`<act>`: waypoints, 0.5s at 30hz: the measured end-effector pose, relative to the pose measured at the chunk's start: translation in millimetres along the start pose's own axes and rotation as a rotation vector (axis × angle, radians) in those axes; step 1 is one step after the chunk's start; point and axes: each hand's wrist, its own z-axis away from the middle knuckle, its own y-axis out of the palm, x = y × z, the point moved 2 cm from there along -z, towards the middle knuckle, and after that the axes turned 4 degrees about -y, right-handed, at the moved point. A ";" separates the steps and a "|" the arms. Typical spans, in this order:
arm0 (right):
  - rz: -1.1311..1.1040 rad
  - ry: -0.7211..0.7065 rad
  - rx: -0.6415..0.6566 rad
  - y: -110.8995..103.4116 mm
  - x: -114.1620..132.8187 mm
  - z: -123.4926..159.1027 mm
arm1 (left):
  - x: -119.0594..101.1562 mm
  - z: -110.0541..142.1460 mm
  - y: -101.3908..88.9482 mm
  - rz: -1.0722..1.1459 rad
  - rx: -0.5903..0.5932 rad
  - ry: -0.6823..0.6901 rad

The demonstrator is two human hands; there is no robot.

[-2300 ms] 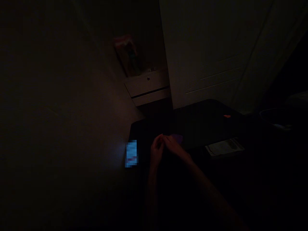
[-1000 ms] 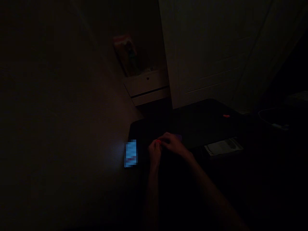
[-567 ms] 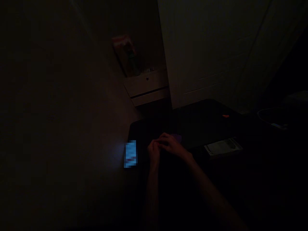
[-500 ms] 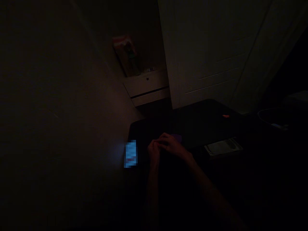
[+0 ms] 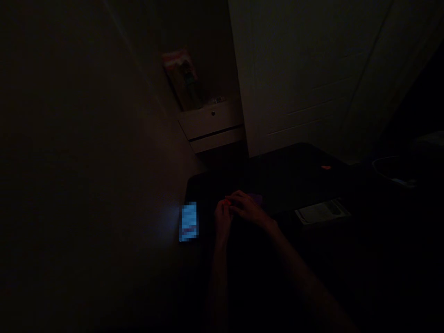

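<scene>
Over the dark table [image 5: 277, 175], my two hands meet in very dim light. My left hand [image 5: 222, 217] is closed, its fingertips around a small orange-red piece [image 5: 226, 202] whose kind I cannot make out. From the right, my right hand [image 5: 245, 207] reaches in with bent fingers that press at the same piece. Just behind the right hand lies a purple item [image 5: 256, 199], partly hidden by it. Another small orange piece [image 5: 325, 167] rests farther off on the right part of the table.
A lit, pixelated screen [image 5: 188, 222] stands left of my hands by the wall [image 5: 121, 185]. A pale, flat printed item [image 5: 322, 211] lies at the table's near right edge. Behind are a drawer unit [image 5: 215, 125], a leaning bag [image 5: 180, 78] and a white panel [image 5: 294, 92]. A cable [image 5: 376, 162] curves at right.
My fingers have shifted slightly, and more of the orange-red piece shows between them. My left hand has moved a little to the right. The things around stay put.
</scene>
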 end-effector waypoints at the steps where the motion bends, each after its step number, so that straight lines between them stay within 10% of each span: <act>1: 0.000 0.001 0.000 0.2 0.1 0.0 | -0.2 0.1 -0.4 -0.012 -0.004 0.007; 15: 0.100 0.029 -0.031 5.3 -5.8 -0.1 | -6.0 3.7 0.6 -0.157 -0.001 0.108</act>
